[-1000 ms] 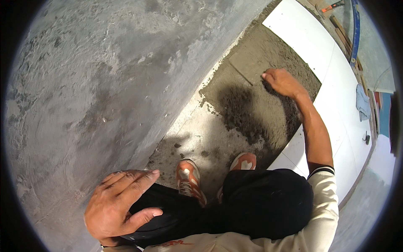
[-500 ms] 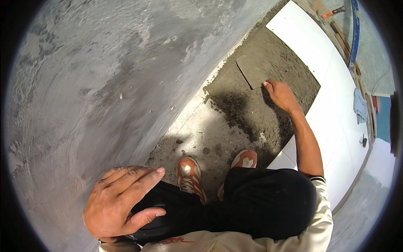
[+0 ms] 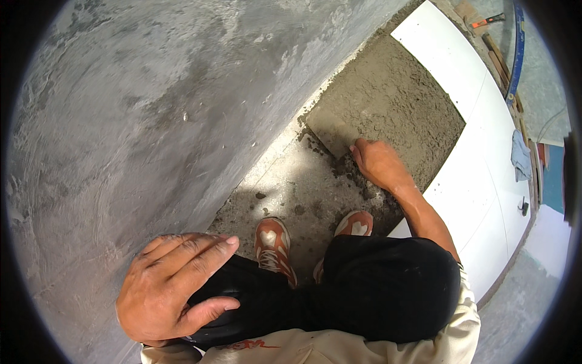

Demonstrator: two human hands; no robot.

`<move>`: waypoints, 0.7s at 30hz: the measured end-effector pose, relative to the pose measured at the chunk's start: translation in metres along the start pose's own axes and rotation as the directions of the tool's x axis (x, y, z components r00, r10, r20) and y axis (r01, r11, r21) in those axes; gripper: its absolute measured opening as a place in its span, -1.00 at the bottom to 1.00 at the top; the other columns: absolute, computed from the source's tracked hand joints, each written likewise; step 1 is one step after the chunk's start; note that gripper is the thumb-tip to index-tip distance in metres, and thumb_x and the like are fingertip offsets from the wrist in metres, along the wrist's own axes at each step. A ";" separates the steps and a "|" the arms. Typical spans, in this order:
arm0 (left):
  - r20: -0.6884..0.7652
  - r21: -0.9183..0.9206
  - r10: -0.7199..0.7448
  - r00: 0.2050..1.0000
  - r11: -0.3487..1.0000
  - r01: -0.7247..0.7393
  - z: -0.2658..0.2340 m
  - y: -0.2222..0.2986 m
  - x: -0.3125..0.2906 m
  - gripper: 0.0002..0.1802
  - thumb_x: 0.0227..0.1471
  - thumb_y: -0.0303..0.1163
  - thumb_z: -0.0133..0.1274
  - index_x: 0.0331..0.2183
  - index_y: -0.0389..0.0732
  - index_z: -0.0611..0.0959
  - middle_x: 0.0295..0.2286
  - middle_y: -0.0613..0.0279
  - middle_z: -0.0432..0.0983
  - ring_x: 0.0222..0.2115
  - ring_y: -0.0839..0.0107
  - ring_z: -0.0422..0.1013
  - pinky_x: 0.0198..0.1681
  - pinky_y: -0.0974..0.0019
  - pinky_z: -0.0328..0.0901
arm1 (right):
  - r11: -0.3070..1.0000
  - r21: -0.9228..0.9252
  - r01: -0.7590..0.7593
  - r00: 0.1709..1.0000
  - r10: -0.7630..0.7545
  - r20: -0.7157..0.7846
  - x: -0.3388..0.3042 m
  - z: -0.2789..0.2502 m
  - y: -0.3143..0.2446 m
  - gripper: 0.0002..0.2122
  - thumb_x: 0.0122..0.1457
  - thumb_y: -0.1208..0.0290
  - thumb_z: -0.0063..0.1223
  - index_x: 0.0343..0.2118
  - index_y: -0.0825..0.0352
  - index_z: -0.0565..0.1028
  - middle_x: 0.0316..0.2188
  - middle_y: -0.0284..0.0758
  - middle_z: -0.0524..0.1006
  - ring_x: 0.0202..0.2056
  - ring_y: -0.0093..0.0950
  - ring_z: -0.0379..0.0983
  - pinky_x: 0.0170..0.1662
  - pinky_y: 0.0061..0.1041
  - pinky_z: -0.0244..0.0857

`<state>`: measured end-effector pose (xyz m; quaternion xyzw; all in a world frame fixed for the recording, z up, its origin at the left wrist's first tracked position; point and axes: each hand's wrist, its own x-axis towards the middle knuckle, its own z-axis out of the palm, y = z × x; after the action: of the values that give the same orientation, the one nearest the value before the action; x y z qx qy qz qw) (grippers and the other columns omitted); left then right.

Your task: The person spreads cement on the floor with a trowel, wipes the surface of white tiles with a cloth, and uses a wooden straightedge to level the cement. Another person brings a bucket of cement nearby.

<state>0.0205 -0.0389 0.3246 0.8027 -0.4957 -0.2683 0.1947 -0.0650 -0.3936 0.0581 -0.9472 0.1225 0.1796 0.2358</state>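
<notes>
A bed of wet grey mortar lies on the floor between the wall and the white tiles. My right hand is closed round the handle of a trowel, which the fingers mostly hide. The trowel's flat, mortar-smeared blade rests on the near left edge of the mortar, close to the foot of the wall. My left hand hangs above my left knee with its thumb held away from the fingers, and nothing is in it.
The grey plastered wall rises at the left. White tiles cover the right side. Beyond them lie a blue level, an orange-and-black tool, wood strips and a blue cloth. My shoes stand on bare concrete.
My right hand has drawn the trowel toward me and to the left, leaving the mortar behind it exposed. The left hand has hardly moved.
</notes>
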 end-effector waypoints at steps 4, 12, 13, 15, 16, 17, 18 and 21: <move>-0.012 -0.003 0.018 1.000 1.000 -0.018 -0.001 0.001 -0.001 -0.17 -0.07 0.02 0.41 0.04 -0.48 0.63 -0.22 -0.19 0.65 -0.20 -0.04 0.62 -0.13 0.06 0.44 | 0.999 0.016 -0.035 0.998 0.036 -0.052 -0.007 0.007 -0.004 -0.66 0.44 0.21 -0.07 -0.27 0.44 0.54 -0.42 0.16 0.57 -0.28 0.19 0.55 -0.18 0.11 0.39; -0.001 0.004 0.033 0.999 0.999 -0.033 0.001 0.001 0.001 -0.18 -0.08 -0.02 0.43 0.03 -0.49 0.62 -0.20 -0.20 0.65 -0.20 -0.06 0.62 -0.13 0.06 0.44 | 0.997 0.071 -0.010 0.994 0.002 0.111 -0.040 0.014 -0.022 -0.66 0.46 0.17 -0.12 -0.17 0.42 0.50 -0.26 0.10 0.62 -0.13 0.14 0.57 -0.03 0.06 0.40; 0.000 -0.002 0.034 0.999 0.999 -0.034 0.001 0.002 0.002 -0.18 -0.09 -0.02 0.43 0.03 -0.49 0.63 -0.20 -0.21 0.65 -0.20 -0.06 0.62 -0.13 0.06 0.44 | 0.997 0.073 -0.022 0.991 0.013 0.130 -0.044 0.016 -0.020 -0.66 0.46 0.16 -0.12 -0.18 0.41 0.50 -0.26 0.09 0.62 -0.14 0.14 0.56 -0.03 0.06 0.40; 0.004 0.002 0.032 0.999 0.999 -0.032 0.000 0.003 0.001 -0.18 -0.09 -0.02 0.44 0.03 -0.49 0.63 -0.19 -0.22 0.65 -0.20 -0.06 0.62 -0.13 0.06 0.44 | 0.996 0.080 -0.033 0.986 0.020 0.164 -0.048 0.021 -0.019 -0.66 0.46 0.16 -0.12 -0.18 0.41 0.49 -0.25 0.08 0.62 -0.15 0.15 0.57 -0.04 0.06 0.41; 0.001 0.006 0.035 0.999 0.999 -0.035 0.001 0.002 0.000 -0.17 -0.10 -0.02 0.44 0.03 -0.49 0.63 -0.19 -0.22 0.65 -0.20 -0.06 0.62 -0.14 0.06 0.44 | 0.996 0.076 -0.037 0.983 0.023 0.180 -0.048 0.022 -0.019 -0.65 0.46 0.16 -0.12 -0.17 0.42 0.50 -0.24 0.09 0.62 -0.15 0.14 0.57 -0.05 0.05 0.41; -0.003 0.006 0.045 0.999 0.999 -0.045 0.001 0.001 -0.001 -0.17 -0.10 -0.02 0.44 0.02 -0.49 0.63 -0.19 -0.22 0.65 -0.20 -0.06 0.62 -0.14 0.06 0.44 | 0.997 0.067 -0.045 0.981 0.032 0.193 -0.050 0.022 -0.018 -0.65 0.46 0.16 -0.12 -0.17 0.43 0.50 -0.23 0.09 0.62 -0.16 0.14 0.57 -0.06 0.04 0.42; -0.003 0.004 0.044 0.999 0.999 -0.044 0.001 0.001 -0.001 -0.17 -0.10 -0.02 0.44 0.03 -0.49 0.63 -0.19 -0.22 0.65 -0.21 -0.06 0.62 -0.14 0.06 0.44 | 0.993 0.074 -0.089 0.985 0.077 0.151 -0.050 0.025 -0.016 -0.65 0.46 0.17 -0.12 -0.17 0.43 0.50 -0.22 0.09 0.61 -0.17 0.14 0.57 -0.07 0.04 0.42; -0.021 0.008 0.024 0.999 1.000 -0.024 0.001 0.003 -0.002 -0.19 -0.08 0.00 0.41 0.03 -0.45 0.64 -0.17 -0.16 0.66 -0.20 0.00 0.62 -0.15 0.09 0.44 | 0.985 0.065 -0.161 0.987 0.161 0.007 -0.047 0.028 -0.008 -0.66 0.45 0.18 -0.10 -0.16 0.43 0.52 -0.20 0.10 0.61 -0.18 0.14 0.58 -0.09 0.04 0.44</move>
<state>0.0168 -0.0385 0.3262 0.8002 -0.5044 -0.2556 0.2002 -0.1133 -0.3663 0.0568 -0.9258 0.2040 0.1950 0.2517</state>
